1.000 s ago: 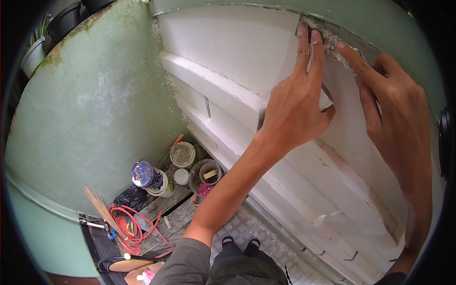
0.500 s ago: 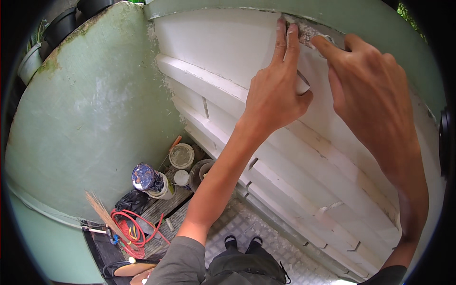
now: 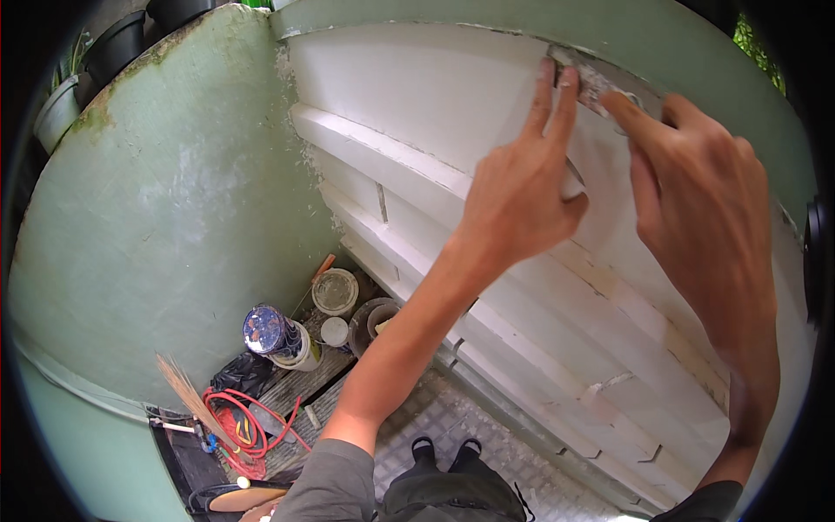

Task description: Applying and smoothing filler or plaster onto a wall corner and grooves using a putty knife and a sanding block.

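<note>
A pale green plastered wall point(image 3: 165, 217) meets the white-painted slatted wooden panel point(image 3: 417, 104). At the panel's top edge, my left hand point(image 3: 522, 191) presses two straight fingers beside a grey rough strip point(image 3: 596, 83); my right hand point(image 3: 696, 200) pinches that strip. Far below the panel sit a white lidded tub point(image 3: 335, 291) and red coiled cable point(image 3: 239, 422).

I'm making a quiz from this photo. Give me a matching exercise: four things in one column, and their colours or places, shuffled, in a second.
Things:
1. left hand
2. coiled hose
3. wall
4. round tub

Places or colours:
A. red, on the ground, lower left
B. two fingers pressed to the white panel's top edge
C. pale green, stained
D. on the ground, below the white slats

Pairs: 1-B, 2-A, 3-C, 4-D
</note>
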Tool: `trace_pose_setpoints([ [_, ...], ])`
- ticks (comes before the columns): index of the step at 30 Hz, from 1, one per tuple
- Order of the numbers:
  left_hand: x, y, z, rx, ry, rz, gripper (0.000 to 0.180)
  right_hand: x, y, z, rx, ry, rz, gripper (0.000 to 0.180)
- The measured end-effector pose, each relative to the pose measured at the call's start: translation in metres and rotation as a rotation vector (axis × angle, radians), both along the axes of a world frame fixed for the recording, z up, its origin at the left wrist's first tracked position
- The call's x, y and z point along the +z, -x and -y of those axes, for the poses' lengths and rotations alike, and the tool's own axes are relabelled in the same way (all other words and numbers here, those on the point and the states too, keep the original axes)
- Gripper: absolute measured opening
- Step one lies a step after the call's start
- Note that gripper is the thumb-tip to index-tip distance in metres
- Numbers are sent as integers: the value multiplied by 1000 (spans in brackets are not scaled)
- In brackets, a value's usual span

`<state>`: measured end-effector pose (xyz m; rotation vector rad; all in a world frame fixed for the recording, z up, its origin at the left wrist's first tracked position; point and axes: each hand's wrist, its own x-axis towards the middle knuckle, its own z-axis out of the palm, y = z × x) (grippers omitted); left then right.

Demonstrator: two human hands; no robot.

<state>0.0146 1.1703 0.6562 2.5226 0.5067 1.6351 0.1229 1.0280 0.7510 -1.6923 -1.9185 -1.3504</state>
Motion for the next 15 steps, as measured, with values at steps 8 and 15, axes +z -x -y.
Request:
trace_pose_setpoints([
  [8,3,0,-7,47,-4,16,110,4,-2,-15,-21,20,-23,39],
  [15,-1,-3,-11,52,-17,73,111,2,-5,-23,5,68,-36,41],
])
